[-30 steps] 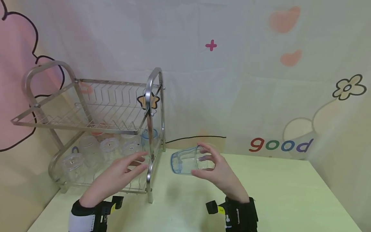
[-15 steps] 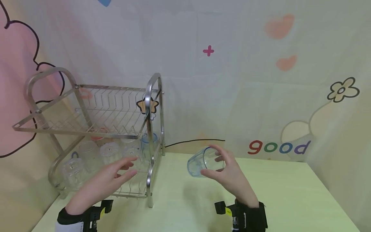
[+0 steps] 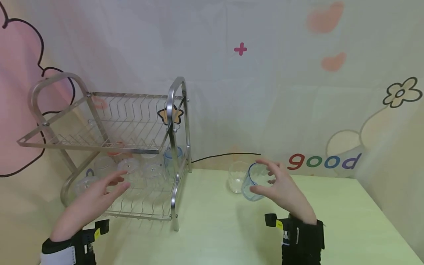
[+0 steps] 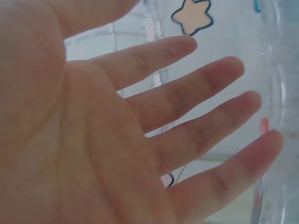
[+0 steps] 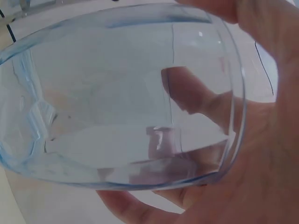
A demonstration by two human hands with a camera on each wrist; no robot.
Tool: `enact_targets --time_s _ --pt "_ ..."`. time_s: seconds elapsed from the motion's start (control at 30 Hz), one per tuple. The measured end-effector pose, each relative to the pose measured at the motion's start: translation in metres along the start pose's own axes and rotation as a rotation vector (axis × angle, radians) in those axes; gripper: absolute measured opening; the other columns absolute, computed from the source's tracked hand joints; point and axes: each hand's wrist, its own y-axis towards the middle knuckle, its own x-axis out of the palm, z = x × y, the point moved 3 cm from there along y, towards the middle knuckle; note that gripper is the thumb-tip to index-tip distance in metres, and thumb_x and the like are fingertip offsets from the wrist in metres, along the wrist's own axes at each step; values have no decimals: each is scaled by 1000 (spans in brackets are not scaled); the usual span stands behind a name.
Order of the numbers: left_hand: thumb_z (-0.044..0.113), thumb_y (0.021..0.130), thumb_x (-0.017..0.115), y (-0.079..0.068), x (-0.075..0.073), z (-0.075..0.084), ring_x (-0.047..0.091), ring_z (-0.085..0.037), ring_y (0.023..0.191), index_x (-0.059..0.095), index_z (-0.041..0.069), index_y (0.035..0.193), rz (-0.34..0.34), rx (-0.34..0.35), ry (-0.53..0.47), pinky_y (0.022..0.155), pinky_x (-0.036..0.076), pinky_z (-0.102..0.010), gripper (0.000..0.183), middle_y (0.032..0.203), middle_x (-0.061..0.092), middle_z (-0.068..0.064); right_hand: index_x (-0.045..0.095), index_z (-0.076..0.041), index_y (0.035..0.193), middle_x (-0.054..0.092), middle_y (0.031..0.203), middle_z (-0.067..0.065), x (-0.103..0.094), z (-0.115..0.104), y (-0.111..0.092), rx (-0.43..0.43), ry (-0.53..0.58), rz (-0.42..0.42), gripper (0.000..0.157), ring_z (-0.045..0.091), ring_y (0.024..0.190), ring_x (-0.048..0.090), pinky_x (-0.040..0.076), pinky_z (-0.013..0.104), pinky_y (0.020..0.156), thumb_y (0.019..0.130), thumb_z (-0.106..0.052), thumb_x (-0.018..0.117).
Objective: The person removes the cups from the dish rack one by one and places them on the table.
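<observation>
In the head view, my right hand (image 3: pixel 286 189) holds a blue-tinted drinking glass (image 3: pixel 251 189) by its rim end, thumb on one side and fingers on the other. The glass is tilted, its mouth toward my palm and its base pointing down and left. It fills much of the right wrist view, where the fingers (image 5: pixel 135 207) show past its wall. Just behind it, a clear glass (image 3: pixel 236 180) stands on the table. My left hand (image 3: pixel 94 208) hovers in front of the rack's lower tier, fingers spread and holding nothing; its palm (image 4: pixel 93 140) faces the left wrist camera.
A two-tier metal dish rack (image 3: pixel 89 148) stands at the left. Its lower tier bears several glasses, among them a blue one (image 3: pixel 173 163) and a cup with a blue handle (image 3: pixel 84 184). A printed cloth (image 3: pixel 212 73) hangs behind the pale green table (image 3: pixel 205 239).
My right hand has carried the blue glass rightward, its base swinging downward. The clear glass behind it has come into sight. My left hand has drawn back leftward from the rack's right side.
</observation>
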Motion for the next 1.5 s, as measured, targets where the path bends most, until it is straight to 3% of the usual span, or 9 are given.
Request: enact_targets --time_s 0.2,0.3,0.4,0.63,0.93,1.13,1.5 --pt "38 104 47 -1 -14 -18 49 -54 113 40 -7 142 141 -65 85 88 41 -66 60 136 44 -37 38 -24 148 32 132 20 -15 15 3 59 -55 29 77 40 115 44 51 42 72 83 -36 78" --pt "36 103 48 -1 -18 -29 38 -59 119 42 -11 138 215 -100 172 93 30 -71 59 133 43 -40 38 -19 148 32 133 23 -15 21 7 82 -67 34 77 42 118 39 51 43 72 83 -36 77" --pt "34 103 50 -3 -19 -40 36 -61 117 43 -12 136 249 -147 226 92 27 -72 58 129 42 -43 37 -15 147 30 135 25 -10 26 14 101 -69 23 78 43 117 38 52 47 74 83 -35 77" --pt "39 102 48 -3 -18 -59 28 -65 119 39 -14 138 246 -228 210 90 26 -75 64 131 34 -45 37 -12 147 26 138 29 -6 36 25 126 -93 23 77 43 113 43 51 54 79 85 -33 76" --pt "39 101 51 7 -10 -85 21 -69 120 30 -13 143 173 -293 185 89 24 -79 70 135 23 -51 37 -9 146 25 137 32 -3 54 35 177 -113 36 76 48 118 34 47 65 83 84 -30 76" --pt "44 99 51 7 -3 -93 18 -72 121 22 -7 149 94 -382 139 80 25 -85 77 141 15 -48 35 -8 147 25 138 34 -3 68 42 199 -132 24 77 48 119 32 44 68 85 85 -32 74" --pt "38 94 62 8 0 -96 23 -73 116 17 -7 151 95 -429 100 81 29 -82 86 137 13 -52 36 -6 145 25 136 34 11 84 55 222 -99 18 74 49 119 28 44 67 85 86 -29 74"
